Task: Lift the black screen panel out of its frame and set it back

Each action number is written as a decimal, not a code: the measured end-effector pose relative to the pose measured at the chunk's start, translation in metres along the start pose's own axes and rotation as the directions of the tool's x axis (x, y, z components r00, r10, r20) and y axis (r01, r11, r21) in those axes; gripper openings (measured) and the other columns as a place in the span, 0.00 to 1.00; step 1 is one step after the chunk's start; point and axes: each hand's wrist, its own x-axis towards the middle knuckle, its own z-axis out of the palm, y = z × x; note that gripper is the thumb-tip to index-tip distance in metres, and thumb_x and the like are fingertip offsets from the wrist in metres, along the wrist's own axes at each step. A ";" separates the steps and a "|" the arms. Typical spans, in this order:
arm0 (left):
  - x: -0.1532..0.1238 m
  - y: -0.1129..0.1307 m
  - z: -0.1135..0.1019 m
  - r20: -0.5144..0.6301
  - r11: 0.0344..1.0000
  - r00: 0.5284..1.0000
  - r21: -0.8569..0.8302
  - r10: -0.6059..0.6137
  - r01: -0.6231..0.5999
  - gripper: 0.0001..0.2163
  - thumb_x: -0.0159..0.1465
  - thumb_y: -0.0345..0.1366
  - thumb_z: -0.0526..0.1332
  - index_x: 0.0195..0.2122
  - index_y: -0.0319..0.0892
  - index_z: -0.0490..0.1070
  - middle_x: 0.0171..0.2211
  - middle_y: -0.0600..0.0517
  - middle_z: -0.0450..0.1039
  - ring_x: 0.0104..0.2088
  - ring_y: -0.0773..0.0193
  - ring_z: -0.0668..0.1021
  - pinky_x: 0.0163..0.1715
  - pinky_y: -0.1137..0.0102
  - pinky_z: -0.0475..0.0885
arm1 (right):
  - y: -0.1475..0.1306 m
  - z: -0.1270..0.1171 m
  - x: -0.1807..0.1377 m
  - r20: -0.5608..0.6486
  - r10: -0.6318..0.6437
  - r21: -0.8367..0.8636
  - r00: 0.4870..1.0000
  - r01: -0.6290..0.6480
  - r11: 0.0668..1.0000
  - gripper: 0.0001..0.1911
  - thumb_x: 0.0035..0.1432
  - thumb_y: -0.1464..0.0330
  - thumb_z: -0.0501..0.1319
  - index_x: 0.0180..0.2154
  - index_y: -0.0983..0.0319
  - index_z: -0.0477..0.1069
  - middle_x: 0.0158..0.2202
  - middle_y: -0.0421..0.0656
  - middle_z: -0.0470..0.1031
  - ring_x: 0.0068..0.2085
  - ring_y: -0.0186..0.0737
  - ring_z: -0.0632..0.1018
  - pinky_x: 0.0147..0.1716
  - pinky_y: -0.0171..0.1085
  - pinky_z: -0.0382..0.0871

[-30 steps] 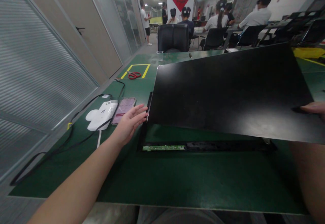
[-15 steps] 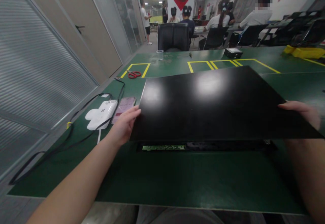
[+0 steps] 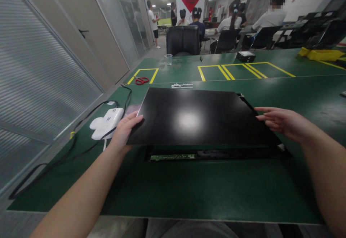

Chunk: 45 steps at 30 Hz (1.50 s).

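Note:
A thin, glossy black screen panel [image 3: 189,117] is tilted above a dark frame [image 3: 232,155] on the green table. Its left edge is raised; its right side lies close over the frame. My left hand [image 3: 127,128] pinches the panel's left edge, thumb on top. At the right edge is my right hand [image 3: 283,122], its fingers stretched out and tips near or touching the edge; no grip shows. A green circuit board strip [image 3: 173,156] shows along the frame's near side. Most of the frame is hidden under the panel.
Left of the panel are a white power strip [image 3: 108,122] with black cables and a partly hidden phone [image 3: 132,109]. Beyond lie red-handled scissors [image 3: 141,80], a white slotted piece [image 3: 182,85], a clear cup [image 3: 168,59] and a dark box [image 3: 245,56]. People sit farther back.
The panel has come lower and shifted left, uncovering the frame's right side and the white slotted piece. My right hand has moved left, and its fingers have loosened from the panel's edge.

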 end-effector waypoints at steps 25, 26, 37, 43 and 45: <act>-0.002 -0.021 0.012 0.143 0.989 0.986 0.126 -0.089 0.072 0.19 0.53 0.38 0.77 0.44 0.41 0.79 0.37 0.47 0.86 0.39 0.51 0.87 0.34 0.66 0.81 | -0.002 0.002 0.004 -0.176 0.077 -0.106 0.981 -0.096 0.990 0.13 0.66 0.60 0.53 0.45 0.60 0.69 0.32 0.56 0.81 0.17 0.30 0.54 0.16 0.34 0.48; -0.001 -0.021 0.012 0.140 0.989 0.986 0.130 -0.092 0.074 0.18 0.52 0.38 0.77 0.44 0.41 0.79 0.37 0.47 0.86 0.39 0.51 0.87 0.33 0.66 0.81 | -0.001 0.002 0.005 -0.175 0.077 -0.110 0.982 -0.097 0.989 0.12 0.66 0.60 0.53 0.44 0.60 0.69 0.32 0.56 0.82 0.17 0.30 0.55 0.16 0.34 0.48; -0.001 -0.026 0.014 0.148 0.990 0.987 0.129 -0.068 0.048 0.22 0.52 0.41 0.78 0.46 0.40 0.80 0.35 0.47 0.86 0.37 0.51 0.87 0.35 0.64 0.82 | -0.004 0.001 0.001 -0.204 0.051 -0.116 0.978 -0.075 0.990 0.10 0.64 0.64 0.56 0.42 0.62 0.70 0.31 0.55 0.81 0.16 0.29 0.56 0.15 0.33 0.50; -0.001 -0.029 0.016 0.127 0.988 0.990 0.150 -0.053 0.034 0.25 0.51 0.43 0.78 0.48 0.39 0.79 0.34 0.48 0.86 0.36 0.52 0.86 0.37 0.65 0.80 | -0.002 0.002 0.002 -0.241 0.019 -0.179 0.970 -0.064 0.982 0.09 0.62 0.64 0.59 0.41 0.61 0.72 0.34 0.56 0.83 0.16 0.28 0.57 0.14 0.33 0.52; -0.002 -0.029 0.016 0.118 0.986 0.992 0.167 -0.044 0.024 0.25 0.52 0.44 0.78 0.49 0.38 0.79 0.32 0.48 0.85 0.35 0.54 0.86 0.35 0.66 0.79 | -0.003 0.003 0.000 -0.253 0.014 -0.202 0.967 -0.067 0.977 0.09 0.62 0.64 0.59 0.41 0.61 0.73 0.35 0.56 0.83 0.16 0.28 0.58 0.15 0.33 0.54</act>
